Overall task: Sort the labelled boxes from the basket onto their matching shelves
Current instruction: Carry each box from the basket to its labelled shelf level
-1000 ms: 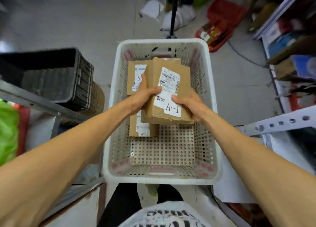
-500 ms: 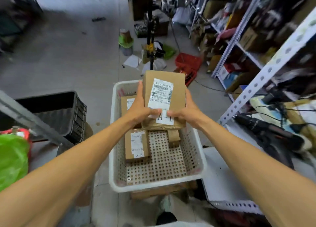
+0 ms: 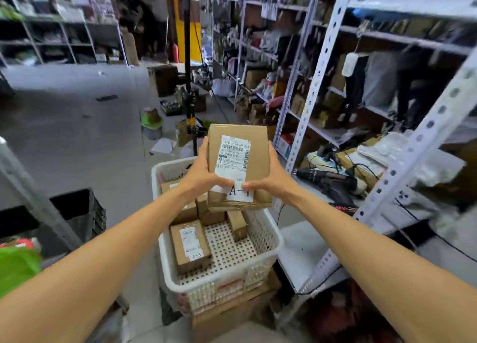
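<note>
So that the person can presumably read it, the left hand [image 3: 200,177] grips the A-1 box [image 3: 258,146] by its left edge, thumb curled onto the front label [image 3: 233,159], while the right hand [image 3: 273,181] clasps the opposite edge. Held above the basket [image 3: 227,275], the box stands long axis upward, label facing the person.

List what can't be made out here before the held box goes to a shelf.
Head view only:
Shelving rack on the right: motion blur, no shelf label readable.
Held box: label's small print blurred; thumbs of the left hand and right hand overlap its lower marking.
Rear box in the basket: label mostly covered by the left wrist.
Narrow box: no label side faces the camera.
</note>
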A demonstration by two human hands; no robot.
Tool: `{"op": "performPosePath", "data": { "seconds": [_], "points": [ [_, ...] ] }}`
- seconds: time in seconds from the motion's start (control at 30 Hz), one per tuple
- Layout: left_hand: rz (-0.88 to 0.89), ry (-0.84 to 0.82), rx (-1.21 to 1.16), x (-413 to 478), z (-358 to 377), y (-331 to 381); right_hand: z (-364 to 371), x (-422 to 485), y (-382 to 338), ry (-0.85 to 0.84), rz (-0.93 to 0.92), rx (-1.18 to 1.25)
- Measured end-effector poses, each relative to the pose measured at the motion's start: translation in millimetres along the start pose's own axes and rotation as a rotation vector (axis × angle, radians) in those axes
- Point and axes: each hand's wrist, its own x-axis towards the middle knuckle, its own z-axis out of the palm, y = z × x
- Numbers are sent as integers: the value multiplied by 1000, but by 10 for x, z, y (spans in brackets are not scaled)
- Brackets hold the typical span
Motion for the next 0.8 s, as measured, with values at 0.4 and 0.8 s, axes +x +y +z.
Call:
{"op": "performPosePath", "data": {
  "seconds": [0.4,0.8],
  "points": [
    [149,-11,41,-993,722,365,-310,-1478,16,188,-61,2],
    [271,-253,9,-1703,2145,612,-1078,-3133,400,453,-16,-12]
  ]
}}
